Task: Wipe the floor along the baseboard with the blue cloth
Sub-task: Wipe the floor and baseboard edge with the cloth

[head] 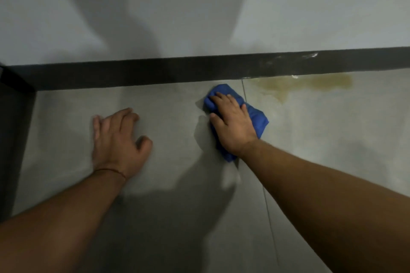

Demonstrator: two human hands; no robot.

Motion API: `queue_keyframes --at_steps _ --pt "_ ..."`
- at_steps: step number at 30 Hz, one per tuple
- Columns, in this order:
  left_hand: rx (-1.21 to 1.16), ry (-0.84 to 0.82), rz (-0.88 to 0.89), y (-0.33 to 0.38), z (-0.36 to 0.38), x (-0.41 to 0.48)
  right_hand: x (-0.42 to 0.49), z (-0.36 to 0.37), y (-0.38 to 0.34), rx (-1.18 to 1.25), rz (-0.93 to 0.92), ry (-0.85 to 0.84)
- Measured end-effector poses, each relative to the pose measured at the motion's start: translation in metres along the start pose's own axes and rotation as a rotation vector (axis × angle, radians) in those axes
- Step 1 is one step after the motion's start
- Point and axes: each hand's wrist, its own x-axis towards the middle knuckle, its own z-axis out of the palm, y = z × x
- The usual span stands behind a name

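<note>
Right hand [233, 126] pressed flat on the crumpled blue cloth [258, 117]; left hand [117, 142] braced on bare floor.

The cloth lies under the right palm, fingers spread over it, its far end just short of the dark grey baseboard strip [155, 73] and across a thin grout line [269, 213]. The left hand rests palm-down, fingers loosely splayed, holding nothing, well apart from the cloth; a thin reddish thread band [111, 170] circles that wrist. Surface: matte grey tiled floor [332, 150]. Above the baseboard, a pale grey wall [199, 6]. A yellow-brown stain [310, 84] sits on the floor against the baseboard, right of the cloth. Dark upright panel [13, 139] at left edge. Count: one cloth, two hands, one stain.
</note>
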Motion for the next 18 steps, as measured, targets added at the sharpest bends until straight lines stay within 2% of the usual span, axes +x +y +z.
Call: queue_keyframes --at_steps 2,4,6,8,9,11,15,18 --pt "-0.008 -0.003 -0.024 0.025 -0.002 0.005 0.002 -0.006 -0.004 0.081 0.052 -0.021" --pt "-0.069 -0.017 0.071 0.065 -0.004 0.009 0.000 -0.016 -0.006 0.179 0.117 -0.044" --pt "-0.173 -0.030 0.217 0.115 -0.002 0.011 -0.009 -0.033 -0.002 0.439 0.234 -0.031" --pt "-0.266 -0.040 0.313 0.163 0.003 0.012 -0.020 -0.052 0.009 0.741 0.326 0.061" --pt "-0.301 -0.051 0.331 0.185 0.008 0.012 -0.026 -0.061 0.019 0.793 0.341 0.122" --pt "-0.283 -0.107 0.330 0.220 0.018 0.013 -0.036 -0.076 0.043 0.654 0.331 0.200" --pt "0.111 -0.291 0.173 0.249 0.043 0.015 -0.057 -0.093 0.100 0.066 0.245 0.323" --pt "0.295 -0.354 0.127 0.238 0.058 0.018 -0.069 -0.102 0.146 -0.233 0.191 0.434"
